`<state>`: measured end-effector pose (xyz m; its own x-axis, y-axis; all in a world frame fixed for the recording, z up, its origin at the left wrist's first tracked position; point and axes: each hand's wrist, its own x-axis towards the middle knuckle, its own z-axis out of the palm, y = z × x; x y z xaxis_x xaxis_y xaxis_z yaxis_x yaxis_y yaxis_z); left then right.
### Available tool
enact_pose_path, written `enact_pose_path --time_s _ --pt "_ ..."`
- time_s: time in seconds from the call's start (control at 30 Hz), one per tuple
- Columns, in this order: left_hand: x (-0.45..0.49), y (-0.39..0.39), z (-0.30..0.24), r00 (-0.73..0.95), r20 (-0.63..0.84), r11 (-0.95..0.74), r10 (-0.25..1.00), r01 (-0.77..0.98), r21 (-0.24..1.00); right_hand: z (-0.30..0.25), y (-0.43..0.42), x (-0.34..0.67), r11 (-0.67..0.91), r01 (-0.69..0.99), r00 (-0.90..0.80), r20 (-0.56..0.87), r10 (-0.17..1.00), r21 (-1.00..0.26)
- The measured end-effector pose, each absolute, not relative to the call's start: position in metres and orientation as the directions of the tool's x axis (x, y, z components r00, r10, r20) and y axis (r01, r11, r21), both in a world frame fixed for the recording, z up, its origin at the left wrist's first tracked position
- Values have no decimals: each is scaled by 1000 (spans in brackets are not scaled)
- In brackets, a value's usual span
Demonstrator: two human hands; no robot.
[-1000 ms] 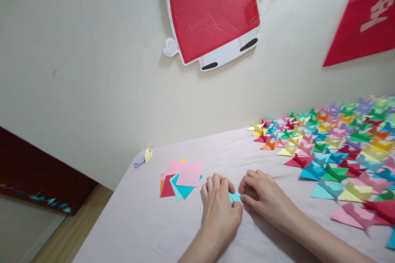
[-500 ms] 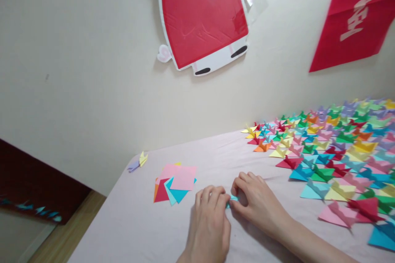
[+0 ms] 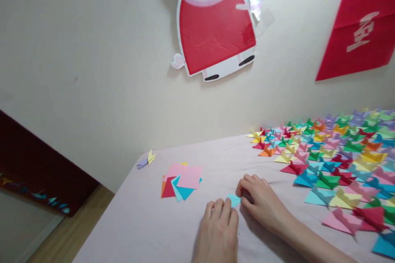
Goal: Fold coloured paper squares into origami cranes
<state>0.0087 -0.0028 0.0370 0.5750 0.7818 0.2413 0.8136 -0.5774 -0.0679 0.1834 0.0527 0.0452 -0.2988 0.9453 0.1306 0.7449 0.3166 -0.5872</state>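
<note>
A small light-blue folded paper (image 3: 233, 200) lies on the pale pink table (image 3: 138, 230) between my two hands. My left hand (image 3: 219, 230) rests knuckles up just below and left of it, fingers curled, fingertips touching the paper's near edge. My right hand (image 3: 262, 201) sits to the right of the paper, fingers bent and pressed down on its right side. A loose stack of coloured paper squares (image 3: 182, 179), pink on top, lies a little to the left.
Several folded paper figures in many colours (image 3: 333, 160) cover the table's right side in rows. Two small folded pieces, yellow and purple (image 3: 147, 159), sit at the far left corner. A cartoon wall sticker (image 3: 216, 28) and a red banner (image 3: 358, 28) hang above.
My left hand has slid back toward me, uncovering more of the blue paper. The view has tilted up slightly and shifted right.
</note>
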Motion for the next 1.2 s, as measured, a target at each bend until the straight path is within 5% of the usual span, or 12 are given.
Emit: enact_pose_path --time_s 0.27,0.4,0.63,1.2 --pt "0 2 46 569 229 -610 790 766 202 44 51 191 414 658 -377 201 904 -629" --pt "-2 4 53 560 232 -605 796 747 275 45 48 191 537 661 -471 267 840 -524" --pt "1 2 57 545 207 -583 813 767 270 44 52 195 670 660 -596 306 742 -339" --pt "4 -3 60 543 211 -574 813 808 130 38 40 210 724 665 -633 378 676 -180"
